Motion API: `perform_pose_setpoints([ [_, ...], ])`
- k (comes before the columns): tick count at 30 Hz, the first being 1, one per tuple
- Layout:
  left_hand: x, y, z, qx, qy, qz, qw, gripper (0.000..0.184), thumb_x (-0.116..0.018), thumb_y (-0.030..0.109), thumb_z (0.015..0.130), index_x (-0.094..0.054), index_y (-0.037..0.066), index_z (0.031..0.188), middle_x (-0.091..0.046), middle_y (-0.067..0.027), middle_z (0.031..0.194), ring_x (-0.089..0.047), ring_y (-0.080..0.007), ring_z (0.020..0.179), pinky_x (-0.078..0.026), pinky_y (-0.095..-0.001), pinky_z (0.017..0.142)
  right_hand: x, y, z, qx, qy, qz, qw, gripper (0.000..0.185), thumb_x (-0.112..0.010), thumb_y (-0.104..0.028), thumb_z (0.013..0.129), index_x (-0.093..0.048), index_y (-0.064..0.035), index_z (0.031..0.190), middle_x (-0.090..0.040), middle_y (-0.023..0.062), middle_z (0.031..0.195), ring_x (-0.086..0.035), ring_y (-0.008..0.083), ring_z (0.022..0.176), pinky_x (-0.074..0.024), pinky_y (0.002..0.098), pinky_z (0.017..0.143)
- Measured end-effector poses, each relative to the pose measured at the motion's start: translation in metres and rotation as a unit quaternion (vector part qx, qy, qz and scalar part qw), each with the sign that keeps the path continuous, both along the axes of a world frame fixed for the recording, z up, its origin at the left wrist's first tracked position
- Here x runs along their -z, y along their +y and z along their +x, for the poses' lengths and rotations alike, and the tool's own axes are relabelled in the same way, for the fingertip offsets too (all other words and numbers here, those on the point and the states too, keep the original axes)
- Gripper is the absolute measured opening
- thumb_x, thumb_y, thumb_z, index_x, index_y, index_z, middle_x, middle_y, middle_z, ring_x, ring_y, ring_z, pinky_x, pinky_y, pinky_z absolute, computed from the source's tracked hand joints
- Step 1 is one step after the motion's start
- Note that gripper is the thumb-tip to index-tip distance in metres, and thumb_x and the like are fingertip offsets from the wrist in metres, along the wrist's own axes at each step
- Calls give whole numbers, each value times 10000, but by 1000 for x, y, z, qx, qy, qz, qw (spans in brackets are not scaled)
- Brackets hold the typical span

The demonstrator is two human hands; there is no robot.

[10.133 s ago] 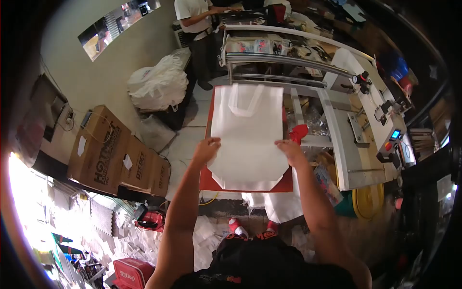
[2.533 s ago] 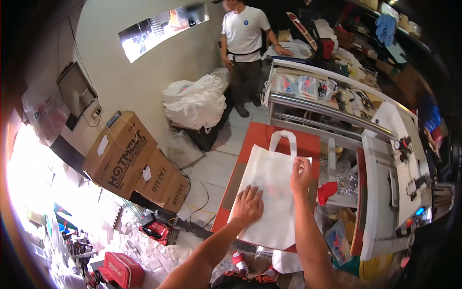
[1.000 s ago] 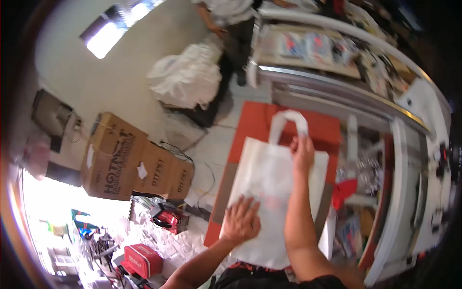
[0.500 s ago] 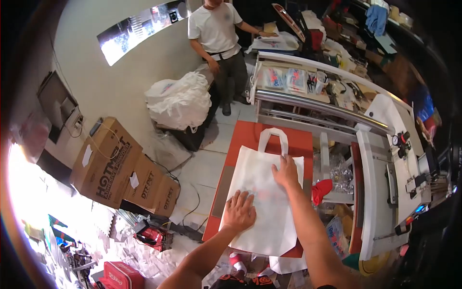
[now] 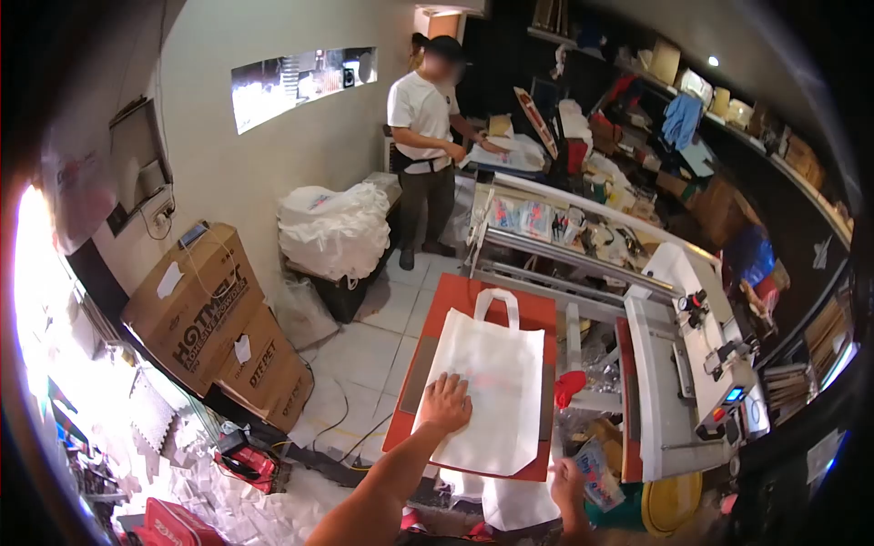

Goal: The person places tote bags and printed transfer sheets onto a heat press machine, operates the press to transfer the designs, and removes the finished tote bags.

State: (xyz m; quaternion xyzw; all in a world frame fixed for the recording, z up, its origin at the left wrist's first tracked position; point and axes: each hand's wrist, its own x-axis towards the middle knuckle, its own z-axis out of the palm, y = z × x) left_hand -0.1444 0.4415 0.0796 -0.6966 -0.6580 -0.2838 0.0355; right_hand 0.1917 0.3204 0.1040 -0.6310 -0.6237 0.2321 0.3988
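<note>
A white tote bag [image 5: 496, 400] with one loop handle [image 5: 499, 295] pointing away lies flat on a red-orange board [image 5: 451, 296]. Faint bluish and reddish print shows on its middle. My left hand [image 5: 446, 403] rests palm down on the bag's left side, fingers stretched out. Off the board's near right corner is my right hand [image 5: 569, 491], low down and apart from the bag on top; its fingers look bent and are partly hidden. More white bag material [image 5: 519, 503] hangs below the board's near edge, close to the right hand.
A press frame with a metal roller [image 5: 574, 257] stands to the right. Cardboard boxes [image 5: 196, 318] are at left, a pile of white bags [image 5: 332, 232] behind. A person in a white shirt [image 5: 423, 123] works at a far table. A red cloth [image 5: 570, 389] hangs beside the board.
My right hand has left the bag's upper right side and dropped to the board's near right corner. My left hand stays on the bag. The view has tilted upward.
</note>
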Motion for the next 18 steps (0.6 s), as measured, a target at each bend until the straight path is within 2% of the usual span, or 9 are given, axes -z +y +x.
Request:
perform_pose_setpoints([
  [1, 1, 0, 0, 6, -3, -16, 1000, 450, -586, 338, 918, -608, 112, 1307, -560, -111, 1415, -461, -348, 1388, -373, -513, 1117, 12, -9, 29, -22, -72, 50, 996, 258, -525, -206, 1026, -666, 11, 1018, -743, 144, 811, -738, 276, 785, -563, 374, 720],
  [3, 0, -1, -1, 9, -14, -28, 999, 473, -578, 354, 928, -607, 101, 1327, -550, -118, 1431, -447, -346, 1400, -365, -509, 1125, -1, -26, 48, 27, -62, -2, 998, 314, -517, -272, 1055, -665, 2, 1021, -711, 172, 935, -710, 338, 863, -555, 414, 788],
  [7, -4, -2, -9, 39, -13, -55, 998, 502, -587, 377, 933, -587, 101, 1352, -531, -120, 1456, -432, -348, 1413, -352, -519, 1143, -7, -15, 47, 58, -63, 49, 995, 323, -522, -274, 1055, -669, 13, 1063, -697, 204, 1004, -698, 348, 932, -559, 429, 818],
  [9, -1, 0, -15, 51, -8, -85, 995, 513, -590, 381, 934, -580, 102, 1364, -519, -121, 1474, -424, -353, 1424, -342, -523, 1156, -6, 5, 33, 6, -20, 65, 998, 264, -561, -210, 1024, -671, 19, 1097, -680, 224, 1080, -684, 357, 979, -561, 438, 844],
  [10, 4, 4, -18, 68, -40, -101, 992, 518, -589, 380, 939, -572, 103, 1376, -499, -127, 1499, -408, -362, 1439, -329, -530, 1169, -38, 8, 2, -10, -24, 59, 998, 212, -603, -133, 976, -665, 21, 1109, -678, 220, 1112, -663, 370, 1043, -540, 463, 921],
  [11, 6, 5, -22, 83, -72, -117, 987, 524, -587, 379, 944, -565, 103, 1389, -478, -133, 1523, -392, -371, 1454, -316, -536, 1183, -46, 16, -16, -14, -25, 62, 998, 212, -603, -133, 976, -665, 21, 1109, -678, 220, 1112, -663, 370, 1043, -540, 463, 921],
  [13, -1, -10, -27, 80, -78, -101, 989, 524, -582, 373, 950, -560, 102, 1398, -463, -142, 1537, -378, -381, 1464, -303, -542, 1192, -48, 37, -43, -91, -152, 185, 967, 235, -616, -78, 941, -648, 17, 1153, -659, 223, 1178, -629, 403, 1114, -501, 493, 990],
  [17, -8, -49, -39, 80, -74, -68, 992, 530, -564, 358, 966, -541, 100, 1428, -443, -168, 1548, -355, -405, 1476, -284, -559, 1202, -31, 78, -82, -145, -173, 226, 948, 310, -638, -88, 924, -622, 37, 1207, -619, 245, 1270, -572, 445, 1193, -449, 525, 1052],
  [18, -8, -56, -41, 81, -71, -74, 991, 530, -564, 358, 966, -541, 100, 1428, -443, -168, 1548, -355, -405, 1476, -284, -559, 1202, -27, 87, -87, -153, -222, 233, 934, 348, -647, -103, 917, -610, 49, 1227, -599, 255, 1303, -551, 464, 1212, -438, 529, 1063],
])
